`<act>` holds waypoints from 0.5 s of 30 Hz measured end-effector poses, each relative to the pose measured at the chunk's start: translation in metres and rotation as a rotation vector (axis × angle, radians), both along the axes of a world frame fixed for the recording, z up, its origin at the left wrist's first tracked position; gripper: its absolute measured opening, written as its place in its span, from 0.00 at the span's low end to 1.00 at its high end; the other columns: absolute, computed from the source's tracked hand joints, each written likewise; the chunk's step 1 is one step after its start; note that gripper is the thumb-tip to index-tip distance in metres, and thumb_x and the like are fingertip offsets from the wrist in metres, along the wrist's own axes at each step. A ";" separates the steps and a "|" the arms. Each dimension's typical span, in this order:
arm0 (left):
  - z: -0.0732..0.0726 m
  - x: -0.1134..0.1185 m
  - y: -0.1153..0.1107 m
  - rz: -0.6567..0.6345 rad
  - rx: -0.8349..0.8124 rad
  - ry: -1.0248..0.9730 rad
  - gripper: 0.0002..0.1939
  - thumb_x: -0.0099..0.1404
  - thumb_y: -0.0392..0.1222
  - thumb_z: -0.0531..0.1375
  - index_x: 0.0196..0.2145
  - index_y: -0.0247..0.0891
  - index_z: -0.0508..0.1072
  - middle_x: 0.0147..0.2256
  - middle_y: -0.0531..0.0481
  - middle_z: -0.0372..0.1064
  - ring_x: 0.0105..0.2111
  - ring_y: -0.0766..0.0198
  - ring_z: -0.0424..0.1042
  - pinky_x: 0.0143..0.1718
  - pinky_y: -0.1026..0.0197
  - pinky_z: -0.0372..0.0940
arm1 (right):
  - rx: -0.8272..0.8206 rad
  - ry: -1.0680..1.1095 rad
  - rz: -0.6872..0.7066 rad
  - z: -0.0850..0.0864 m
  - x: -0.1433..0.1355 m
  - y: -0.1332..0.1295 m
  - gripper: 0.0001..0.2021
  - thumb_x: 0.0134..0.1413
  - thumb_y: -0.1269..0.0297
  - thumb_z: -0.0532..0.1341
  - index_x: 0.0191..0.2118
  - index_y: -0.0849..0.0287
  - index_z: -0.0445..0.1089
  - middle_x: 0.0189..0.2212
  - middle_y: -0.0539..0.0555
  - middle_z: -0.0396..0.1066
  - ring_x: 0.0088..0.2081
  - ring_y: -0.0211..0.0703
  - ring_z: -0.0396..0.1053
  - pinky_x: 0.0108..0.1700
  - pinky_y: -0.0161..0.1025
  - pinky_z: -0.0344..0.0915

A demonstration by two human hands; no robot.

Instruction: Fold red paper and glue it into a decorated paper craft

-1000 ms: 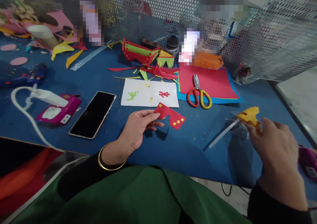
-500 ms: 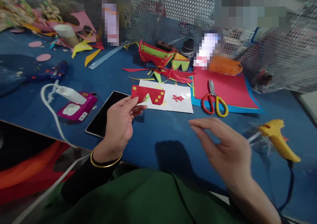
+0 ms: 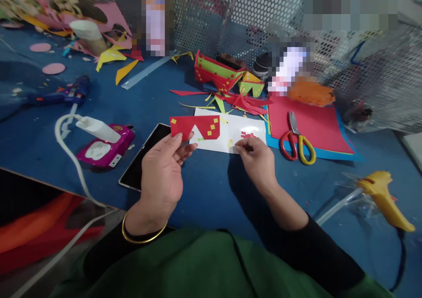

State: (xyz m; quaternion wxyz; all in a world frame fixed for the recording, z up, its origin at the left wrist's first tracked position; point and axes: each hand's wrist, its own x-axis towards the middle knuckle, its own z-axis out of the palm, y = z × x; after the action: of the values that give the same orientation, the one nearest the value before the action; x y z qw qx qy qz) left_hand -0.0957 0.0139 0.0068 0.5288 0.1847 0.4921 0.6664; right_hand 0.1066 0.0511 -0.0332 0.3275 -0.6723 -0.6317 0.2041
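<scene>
Between the thumb and fingers of my left hand (image 3: 163,168) is a red paper cutout (image 3: 198,126) with a V-shaped notch and several small yellow squares on it. Behind it a sheet of white paper (image 3: 235,133) lies on the blue table. My right hand (image 3: 257,159) is at the paper's near edge, fingertips pinched together beside tiny yellow paper pieces (image 3: 230,143). Whether anything is in that pinch is too small to tell. A cluster of small red paper pieces (image 3: 248,135) lies on the same sheet, just beyond my right fingers.
Scissors (image 3: 296,142) rest on stacked coloured sheets (image 3: 323,126) at right. A yellow glue gun (image 3: 384,197) lies nearer me. Left are a dark tablet (image 3: 145,157), a purple power socket (image 3: 105,148) and a blue glue gun (image 3: 74,91). Folded red-green paper shapes (image 3: 216,74) stand behind.
My right hand has moved forward and left from above the bare table to the white paper. My left hand still holds the red cutout. The view has shifted slightly.
</scene>
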 end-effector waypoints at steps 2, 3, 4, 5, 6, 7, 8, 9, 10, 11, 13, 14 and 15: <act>0.001 0.001 0.000 -0.019 -0.005 0.000 0.08 0.58 0.45 0.70 0.33 0.40 0.80 0.37 0.51 0.82 0.32 0.65 0.78 0.40 0.62 0.71 | -0.009 -0.022 -0.009 -0.002 -0.003 0.004 0.05 0.52 0.64 0.62 0.33 0.54 0.77 0.35 0.52 0.76 0.34 0.45 0.70 0.40 0.43 0.64; 0.001 0.001 0.000 -0.028 -0.010 -0.004 0.07 0.58 0.44 0.70 0.33 0.40 0.80 0.37 0.51 0.82 0.32 0.65 0.78 0.40 0.62 0.71 | -0.020 -0.027 -0.014 -0.003 -0.004 0.006 0.04 0.52 0.64 0.63 0.33 0.54 0.77 0.35 0.52 0.75 0.33 0.44 0.70 0.40 0.42 0.64; 0.001 0.001 -0.001 -0.039 -0.015 -0.012 0.07 0.58 0.44 0.70 0.32 0.40 0.80 0.37 0.51 0.82 0.32 0.65 0.78 0.40 0.62 0.71 | -0.031 -0.029 -0.017 -0.004 -0.005 0.007 0.04 0.52 0.64 0.63 0.32 0.53 0.77 0.34 0.51 0.75 0.32 0.43 0.69 0.39 0.42 0.63; 0.001 0.002 -0.001 -0.048 -0.019 -0.022 0.06 0.57 0.43 0.70 0.32 0.40 0.80 0.36 0.51 0.82 0.32 0.65 0.78 0.39 0.62 0.71 | -0.036 -0.028 -0.016 -0.004 -0.006 0.008 0.04 0.52 0.64 0.64 0.32 0.54 0.77 0.34 0.51 0.75 0.32 0.42 0.69 0.39 0.41 0.63; 0.002 0.002 -0.001 -0.058 -0.022 -0.032 0.06 0.57 0.43 0.70 0.31 0.40 0.80 0.37 0.51 0.81 0.32 0.65 0.78 0.39 0.62 0.71 | -0.036 -0.025 -0.009 -0.005 -0.007 0.009 0.04 0.52 0.63 0.64 0.32 0.54 0.77 0.33 0.51 0.75 0.31 0.41 0.68 0.39 0.41 0.63; 0.002 0.003 -0.001 -0.066 -0.023 -0.037 0.06 0.57 0.43 0.70 0.31 0.40 0.80 0.37 0.51 0.81 0.32 0.65 0.78 0.40 0.62 0.71 | -0.031 -0.022 -0.002 -0.006 -0.007 0.009 0.04 0.52 0.63 0.64 0.32 0.54 0.76 0.33 0.51 0.74 0.30 0.40 0.68 0.38 0.41 0.63; 0.002 0.003 -0.002 -0.071 -0.024 -0.038 0.06 0.57 0.43 0.70 0.31 0.40 0.80 0.37 0.51 0.81 0.32 0.65 0.78 0.40 0.62 0.72 | -0.024 -0.019 0.007 -0.007 -0.007 0.009 0.04 0.53 0.63 0.64 0.32 0.54 0.76 0.33 0.50 0.74 0.30 0.40 0.67 0.39 0.41 0.63; 0.002 0.003 -0.002 -0.077 -0.026 -0.035 0.06 0.58 0.43 0.70 0.32 0.40 0.80 0.37 0.51 0.81 0.32 0.65 0.78 0.40 0.61 0.72 | -0.016 -0.015 0.019 -0.008 -0.007 0.009 0.04 0.53 0.63 0.64 0.31 0.54 0.76 0.33 0.50 0.74 0.30 0.40 0.67 0.39 0.41 0.63; 0.002 0.003 -0.002 -0.080 -0.030 -0.029 0.06 0.58 0.44 0.70 0.32 0.40 0.80 0.37 0.50 0.81 0.32 0.64 0.78 0.41 0.60 0.72 | -0.006 -0.013 0.032 -0.009 -0.007 0.009 0.04 0.53 0.63 0.63 0.31 0.54 0.75 0.33 0.51 0.74 0.30 0.40 0.67 0.39 0.41 0.63; 0.002 0.004 -0.003 -0.082 -0.033 -0.025 0.06 0.58 0.44 0.69 0.32 0.40 0.80 0.37 0.50 0.81 0.32 0.64 0.78 0.41 0.60 0.72 | 0.003 -0.015 0.045 -0.009 -0.007 0.009 0.04 0.54 0.63 0.63 0.31 0.54 0.76 0.33 0.51 0.74 0.31 0.40 0.67 0.40 0.41 0.63; 0.001 0.004 -0.003 -0.086 -0.036 -0.020 0.06 0.58 0.44 0.69 0.32 0.40 0.80 0.37 0.50 0.81 0.32 0.64 0.78 0.41 0.60 0.72 | 0.017 -0.033 0.065 -0.009 -0.007 0.010 0.04 0.54 0.63 0.63 0.32 0.54 0.76 0.33 0.51 0.74 0.32 0.40 0.68 0.41 0.42 0.63; 0.001 0.004 -0.003 -0.089 -0.035 -0.021 0.06 0.58 0.44 0.69 0.32 0.40 0.80 0.37 0.50 0.81 0.32 0.64 0.78 0.41 0.61 0.72 | 0.021 -0.044 0.070 -0.009 -0.007 0.010 0.04 0.54 0.64 0.63 0.33 0.54 0.76 0.34 0.51 0.74 0.32 0.41 0.68 0.41 0.42 0.63; 0.001 0.004 -0.003 -0.091 -0.031 -0.024 0.06 0.58 0.44 0.69 0.32 0.40 0.80 0.37 0.50 0.81 0.32 0.64 0.78 0.40 0.61 0.72 | 0.022 -0.053 0.073 -0.008 -0.007 0.010 0.04 0.54 0.64 0.63 0.33 0.54 0.77 0.34 0.51 0.74 0.32 0.41 0.68 0.42 0.42 0.63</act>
State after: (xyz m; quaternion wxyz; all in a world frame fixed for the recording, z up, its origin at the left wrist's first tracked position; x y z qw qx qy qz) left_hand -0.0921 0.0111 0.0075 0.5673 0.1905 0.4871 0.6361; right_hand 0.1000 0.0613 -0.0414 0.3105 -0.6505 -0.6663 0.1910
